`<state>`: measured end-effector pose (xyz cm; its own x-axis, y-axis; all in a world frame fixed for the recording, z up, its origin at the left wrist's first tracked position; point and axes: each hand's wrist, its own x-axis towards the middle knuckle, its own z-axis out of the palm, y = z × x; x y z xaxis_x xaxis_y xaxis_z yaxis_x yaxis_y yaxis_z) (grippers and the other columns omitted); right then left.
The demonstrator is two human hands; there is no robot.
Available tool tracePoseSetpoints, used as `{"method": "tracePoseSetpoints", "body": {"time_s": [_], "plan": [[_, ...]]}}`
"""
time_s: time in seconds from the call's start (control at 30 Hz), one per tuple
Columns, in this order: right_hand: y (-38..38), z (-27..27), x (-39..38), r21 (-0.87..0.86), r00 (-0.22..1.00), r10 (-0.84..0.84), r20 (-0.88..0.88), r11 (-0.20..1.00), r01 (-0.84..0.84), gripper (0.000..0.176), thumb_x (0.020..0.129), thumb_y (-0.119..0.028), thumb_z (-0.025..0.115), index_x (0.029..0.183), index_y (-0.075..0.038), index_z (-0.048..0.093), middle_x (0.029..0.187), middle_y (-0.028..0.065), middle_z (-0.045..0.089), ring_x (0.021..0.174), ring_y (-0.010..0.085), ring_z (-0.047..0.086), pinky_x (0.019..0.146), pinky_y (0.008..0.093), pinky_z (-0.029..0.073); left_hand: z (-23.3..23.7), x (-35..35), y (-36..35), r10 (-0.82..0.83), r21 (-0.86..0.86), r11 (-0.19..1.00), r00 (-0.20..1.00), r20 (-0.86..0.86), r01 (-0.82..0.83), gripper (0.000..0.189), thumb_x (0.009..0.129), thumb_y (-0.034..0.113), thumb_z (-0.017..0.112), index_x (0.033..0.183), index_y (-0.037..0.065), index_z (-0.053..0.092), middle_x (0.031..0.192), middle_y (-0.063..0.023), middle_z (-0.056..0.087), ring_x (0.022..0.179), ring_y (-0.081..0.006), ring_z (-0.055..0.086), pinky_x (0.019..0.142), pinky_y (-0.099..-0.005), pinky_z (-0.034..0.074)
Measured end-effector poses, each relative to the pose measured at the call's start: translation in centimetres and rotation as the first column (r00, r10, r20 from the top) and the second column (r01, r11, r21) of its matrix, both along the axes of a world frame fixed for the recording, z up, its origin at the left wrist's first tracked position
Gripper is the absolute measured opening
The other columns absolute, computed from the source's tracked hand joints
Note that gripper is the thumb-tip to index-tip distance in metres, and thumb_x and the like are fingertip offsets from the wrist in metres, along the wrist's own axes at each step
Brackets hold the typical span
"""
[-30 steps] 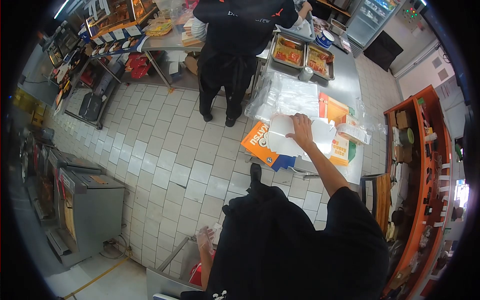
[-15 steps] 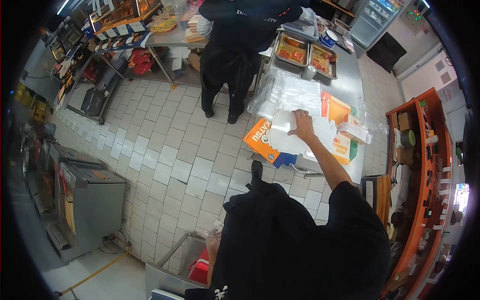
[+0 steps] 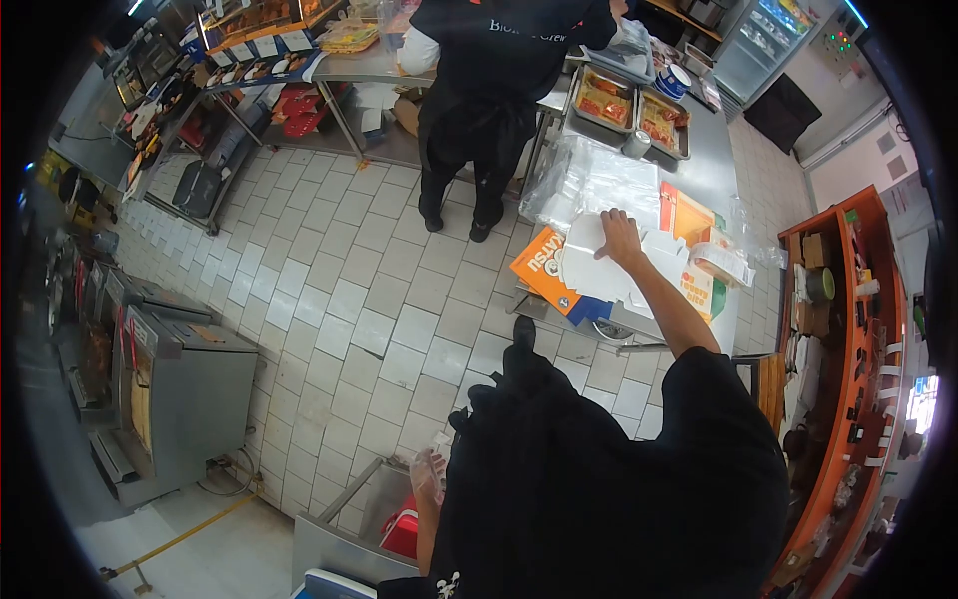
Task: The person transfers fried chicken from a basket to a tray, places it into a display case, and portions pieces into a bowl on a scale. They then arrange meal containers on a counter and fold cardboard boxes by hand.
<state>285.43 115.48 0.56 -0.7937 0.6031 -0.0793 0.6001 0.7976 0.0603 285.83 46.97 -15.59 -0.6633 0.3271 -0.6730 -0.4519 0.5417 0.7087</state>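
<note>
My right hand (image 3: 621, 238) lies on a stack of white card or paper pieces (image 3: 587, 262) at the near edge of the steel table, thumb apart from the fingers. Orange printed KATSU packaging (image 3: 544, 272) sticks out at the left of the white pieces. Beyond them is a pile of clear plastic bags (image 3: 589, 180). Low in the view, my left hand (image 3: 429, 479) hangs beside a steel unit with a red object (image 3: 401, 533). Clear plastic covers it or is in it; its fingers are too indistinct to read.
A person in black (image 3: 489, 90) stands across the steel table (image 3: 704, 150). Two metal trays of food (image 3: 604, 98) and a can (image 3: 636, 146) are on it. Orange shelving (image 3: 858, 329) lines the right side; a grey appliance (image 3: 190, 399) stands on the left.
The view has shifted, so the table and floor appear slightly to the right. More of my left hand and its clear plastic shows. My right hand stays on the white pieces.
</note>
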Motion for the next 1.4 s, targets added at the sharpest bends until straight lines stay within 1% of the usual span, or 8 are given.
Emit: {"method": "tracePoseSetpoints", "body": {"time_s": [0.2,0.57,0.87,0.97,1.13,1.23,1.33,1.4], "plan": [[-1.0,-0.2,1.1,0.047,0.994,0.029,-0.107,0.999,-0.024,0.074,0.059,-0.027,0.09,0.12,-0.005,0.052,0.109,0.0139,0.063,0.112,0.0323,0.057,0.091,0.0465,0.045,-2.3,-2.0,-2.4,0.338,0.021,0.932,0.887,0.315,-0.362,0.053,0.096,0.041,0.052,0.13,0.001,0.052,0.114,-0.0185,0.065,0.099,-0.0289,0.066,0.082,-0.0394,0.049],[5.4,2.4,1.1,-0.223,0.996,0.086,0.007,0.971,-0.083,0.059,0.072,-0.026,0.079,0.123,-0.002,0.064,0.107,0.0239,0.067,0.104,0.04,0.062,0.094,0.0438,0.048,-4.9,-17.5,-6.2,0.292,-0.094,0.956,0.924,0.245,-0.277,0.048,0.095,0.043,0.051,0.127,0.006,0.055,0.112,-0.0152,0.066,0.095,-0.0266,0.066,0.079,-0.04,0.049],[-5.9,17.0,-21.7,-0.423,0.957,0.247,-0.15,0.859,-0.288,0.043,0.081,-0.019,0.076,0.116,0.002,0.063,0.108,0.0154,0.069,0.103,0.0288,0.063,0.094,0.0368,0.047,-2.6,-31.8,-12.5,0.326,-0.145,0.943,0.921,0.212,-0.3,0.041,0.098,0.041,0.051,0.117,0.006,0.06,0.098,-0.0111,0.07,0.081,-0.0223,0.069,0.068,-0.0364,0.052],[-12.7,16.6,-35.0,-0.887,0.943,0.043,-0.329,0.329,-0.324,0.033,0.088,-0.01,0.071,0.118,0.0,0.062,0.11,0.006,0.068,0.1,0.014,0.062,0.089,0.0299,0.05,-0.3,-38.1,-12.3,0.394,-0.181,0.916,0.891,0.224,-0.359,0.062,0.096,0.056,0.048,0.135,0.008,0.049,0.119,-0.0168,0.063,0.103,-0.0315,0.064,0.082,-0.0433,0.051],[-23.1,9.4,-55.2,-0.859,0.885,-0.093,-0.455,-0.216,-0.464,0.036,0.086,-0.003,0.071,0.121,-0.002,0.061,0.111,0.0029,0.067,0.101,0.0129,0.062,0.091,0.0312,0.05,9.8,-50.1,-9.3,0.314,0.189,0.865,0.797,0.516,-0.464,0.094,0.088,0.079,0.037,0.156,0.018,0.016,0.158,-0.0226,0.022,0.141,-0.0436,0.031,0.108,-0.0631,0.029],[-29.4,6.7,-66.1,-0.816,0.9,0.009,-0.436,-0.425,-0.391,0.035,0.086,-0.004,0.072,0.119,-0.001,0.061,0.109,0.0043,0.068,0.1,0.0144,0.063,0.092,0.0317,0.049,10.3,-58.4,-15.3,0.101,0.373,-0.276,0.359,0.928,-0.886,0.105,0.083,0.086,0.029,0.157,0.015,0.008,0.162,-0.0198,0.005,0.147,-0.0435,0.016,0.112,-0.0678,0.017],[-35.5,5.3,-77.0,-0.809,0.863,0.241,-0.444,-0.521,-0.271,0.033,0.085,-0.008,0.073,0.116,0.0,0.062,0.104,0.0053,0.069,0.097,0.0152,0.064,0.09,0.0317,0.049,12.4,-67.9,-10.7,0.943,0.223,0.277,0.309,0.122,-0.935,0.107,0.084,0.085,0.031,0.157,0.009,0.01,0.162,-0.0178,0.01,0.147,-0.0405,0.017,0.116,-0.06,0.017],[-39.0,4.6,-83.3,-0.81,0.82,0.38,-0.427,-0.564,-0.16,0.031,0.086,-0.009,0.072,0.114,0.0,0.063,0.101,0.0053,0.07,0.094,0.0148,0.064,0.089,0.0315,0.049,3.8,-71.8,-16.3,0.151,0.763,0.458,0.885,0.44,-0.457,0.104,0.088,0.08,0.029,0.156,0.004,0.007,0.163,-0.0178,0.005,0.149,-0.0375,0.011,0.117,-0.0582,0.014]]}}
